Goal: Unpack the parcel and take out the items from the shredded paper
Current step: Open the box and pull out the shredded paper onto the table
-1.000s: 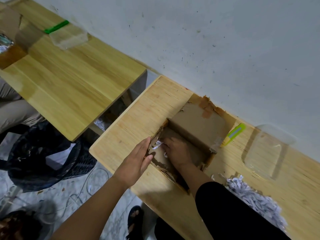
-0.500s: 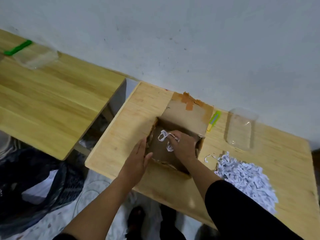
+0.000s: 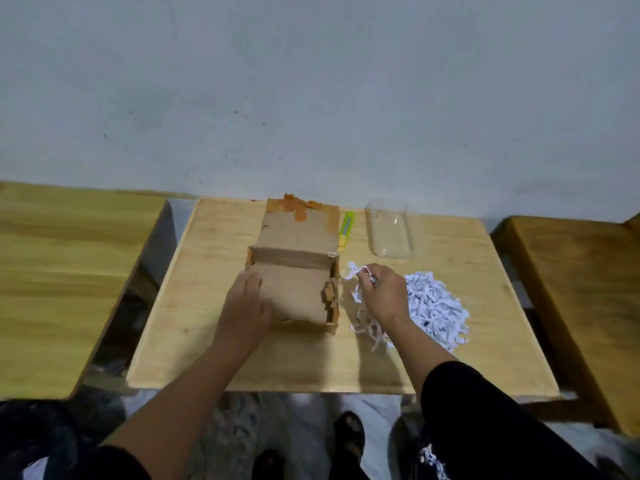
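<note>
An opened cardboard box (image 3: 294, 292) sits in the middle of a small wooden table (image 3: 207, 258), its taped flap folded back toward the wall. My left hand (image 3: 244, 308) rests flat against the box's left side, fingers straight. Just right of the box, my right hand (image 3: 382, 294) pinches a few white strips of shredded paper (image 3: 356, 271) above the table. A pile of shredded paper (image 3: 434, 306) lies on the table under and right of that hand. The inside of the box looks bare brown cardboard.
A green-yellow utility knife (image 3: 346, 230) lies beside the box flap. A clear plastic container (image 3: 391, 228) stands behind the paper pile. Other wooden tables (image 3: 69, 271) flank both sides, with gaps between them. A wall (image 3: 311, 98) runs close behind. My feet show below the table's front edge.
My right hand has come out of the box with a few paper strips and moved right over the pile. The left hand stays at the box's left side. The view swung right.
</note>
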{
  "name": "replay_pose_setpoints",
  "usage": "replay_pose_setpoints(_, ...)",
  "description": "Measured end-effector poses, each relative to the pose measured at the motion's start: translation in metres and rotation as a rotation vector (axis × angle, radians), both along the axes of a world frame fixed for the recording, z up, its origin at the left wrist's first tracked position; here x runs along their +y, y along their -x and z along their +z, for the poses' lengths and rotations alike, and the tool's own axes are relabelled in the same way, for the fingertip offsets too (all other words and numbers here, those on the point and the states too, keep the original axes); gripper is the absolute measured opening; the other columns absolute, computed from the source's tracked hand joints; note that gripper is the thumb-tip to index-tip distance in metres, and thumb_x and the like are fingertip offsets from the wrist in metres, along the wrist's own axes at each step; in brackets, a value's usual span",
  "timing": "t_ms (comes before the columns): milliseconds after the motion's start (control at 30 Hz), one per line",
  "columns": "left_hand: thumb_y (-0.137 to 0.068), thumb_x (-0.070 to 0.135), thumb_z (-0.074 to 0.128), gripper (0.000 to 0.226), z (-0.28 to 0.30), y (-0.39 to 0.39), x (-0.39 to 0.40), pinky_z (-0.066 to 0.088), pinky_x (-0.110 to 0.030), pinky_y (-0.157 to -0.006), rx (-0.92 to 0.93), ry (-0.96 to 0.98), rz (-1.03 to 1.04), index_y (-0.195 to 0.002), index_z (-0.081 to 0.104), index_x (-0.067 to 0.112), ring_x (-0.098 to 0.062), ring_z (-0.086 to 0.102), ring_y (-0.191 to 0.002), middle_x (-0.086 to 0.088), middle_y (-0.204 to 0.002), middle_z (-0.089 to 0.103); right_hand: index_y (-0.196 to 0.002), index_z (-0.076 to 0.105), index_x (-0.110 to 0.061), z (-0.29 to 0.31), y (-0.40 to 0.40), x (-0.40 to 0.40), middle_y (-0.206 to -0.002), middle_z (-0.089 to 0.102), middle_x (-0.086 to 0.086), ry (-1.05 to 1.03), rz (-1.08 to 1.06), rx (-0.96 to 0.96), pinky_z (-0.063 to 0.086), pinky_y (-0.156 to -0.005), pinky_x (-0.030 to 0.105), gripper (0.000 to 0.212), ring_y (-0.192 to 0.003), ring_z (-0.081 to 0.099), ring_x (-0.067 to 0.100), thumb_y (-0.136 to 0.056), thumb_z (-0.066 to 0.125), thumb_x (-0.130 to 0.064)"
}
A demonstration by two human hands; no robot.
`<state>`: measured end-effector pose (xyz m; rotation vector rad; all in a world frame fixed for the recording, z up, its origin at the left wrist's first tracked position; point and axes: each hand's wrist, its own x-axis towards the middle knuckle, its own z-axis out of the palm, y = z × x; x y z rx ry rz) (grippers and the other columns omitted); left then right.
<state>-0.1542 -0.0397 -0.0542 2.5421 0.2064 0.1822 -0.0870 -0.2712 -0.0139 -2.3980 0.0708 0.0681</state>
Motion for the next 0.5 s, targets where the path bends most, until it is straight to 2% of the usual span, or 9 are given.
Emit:
replay_pose_setpoints(67,-0.085,0.018,0.051,0.038,0.001,-0.010,-0.019,0.041,-0.045,-0.102,-0.024,-0.072,-0.089,-0.120,0.050,0.003,-0.036,0.050,-0.116,-0.019,-0.125,0.052,-0.101,0.068,-0.013,-0.001,0.002,-0.016,-0.099,0.064,0.014,0.068,0.047,0.053,0.039,-0.072,0.027,0.023,-0.094,0.061,0.028,-0.089,0.054,-0.026)
replay_pose_setpoints(133,-0.086,0.017,0.046,0.037,-0.002,-0.019,-0.043,0.027,-0.036,-0.110,-0.032,-0.109,-0.251,-0.118,0.056,0.000,-0.035,0.047,-0.123,-0.020,-0.127,0.054,-0.117,0.063,-0.019,-0.001,0.004,-0.029,-0.115,0.060,0.010,0.087,0.099,0.107,0.042,-0.088,0.028,0.031,-0.108,0.057,0.024,-0.089,0.055,-0.030)
replay_pose_setpoints(167,-0.087,0.017,0.040,0.038,-0.003,-0.024,-0.055,0.025,-0.032,-0.111,-0.034,-0.096,-0.343,-0.114,0.058,-0.002,-0.035,0.048,-0.122,-0.022,-0.123,0.057,-0.120,0.061,-0.020,-0.002,0.006,-0.035,-0.119,0.058,0.009,0.092,0.120,0.103,0.041,-0.092,0.028,0.034,-0.113,0.054,0.023,-0.088,0.056,-0.031)
replay_pose_setpoints(233,-0.085,0.018,0.036,0.038,-0.002,-0.033,-0.084,0.033,-0.029,-0.108,-0.039,-0.011,-0.490,-0.108,0.060,-0.001,-0.029,0.050,-0.116,-0.024,-0.115,0.061,-0.120,0.061,-0.019,-0.005,0.007,-0.050,-0.118,0.059,0.010,0.120,0.137,0.053,0.040,-0.093,0.030,0.034,-0.116,0.051,0.024,-0.089,0.056,-0.032)
replay_pose_setpoints(300,-0.081,0.020,0.040,0.036,0.004,-0.039,-0.117,0.046,-0.036,-0.095,-0.041,0.044,-0.550,-0.107,0.059,0.006,-0.026,0.053,-0.108,-0.020,-0.110,0.063,-0.116,0.063,-0.015,-0.008,0.004,-0.070,-0.114,0.060,0.012,0.176,0.153,0.003,0.041,-0.090,0.031,0.031,-0.113,0.052,0.027,-0.088,0.055,-0.026)
replay_pose_setpoints(333,-0.079,0.021,0.041,0.035,0.008,-0.040,-0.134,0.047,-0.035,-0.091,-0.036,0.057,-0.592,-0.107,0.058,0.008,-0.026,0.055,-0.106,-0.019,-0.109,0.064,-0.114,0.063,-0.014,-0.008,0.003,-0.080,-0.111,0.061,0.012,0.205,0.167,-0.002,0.041,-0.088,0.031,0.030,-0.111,0.052,0.028,-0.087,0.054,-0.024)
replay_pose_setpoints(400,-0.082,0.022,0.045,0.037,0.009,-0.043,-0.167,0.038,-0.029,-0.095,-0.011,0.069,-0.652,-0.113,0.058,0.006,-0.025,0.055,-0.112,-0.018,-0.117,0.061,-0.110,0.065,-0.014,-0.010,0.000,-0.101,-0.105,0.063,0.012,0.243,0.221,0.020,0.042,-0.087,0.033,0.032,-0.106,0.054,0.029,-0.083,0.052,-0.027)
replay_pose_setpoints(467,-0.085,0.033,0.048,0.045,0.005,-0.046,-0.190,0.037,-0.033,-0.099,0.115,0.033,-0.672,-0.123,0.054,0.009,-0.027,0.050,-0.121,-0.012,-0.130,0.053,-0.108,0.065,-0.014,-0.016,-0.003,-0.122,-0.103,0.065,0.011,0.271,0.304,0.028,0.043,-0.088,0.035,0.034,-0.106,0.054,0.030,-0.079,0.052,-0.028)
replay_pose_setpoints(500,-0.083,0.041,0.048,0.051,-0.001,-0.050,-0.198,0.041,-0.035,-0.095,0.142,0.007,-0.661,-0.125,0.053,0.012,-0.028,0.051,-0.118,-0.010,-0.131,0.052,-0.110,0.064,-0.014,-0.021,-0.006,-0.132,-0.108,0.065,0.011,0.294,0.337,0.032,0.043,-0.092,0.036,0.034,-0.109,0.053,0.030,-0.080,0.055,-0.027)
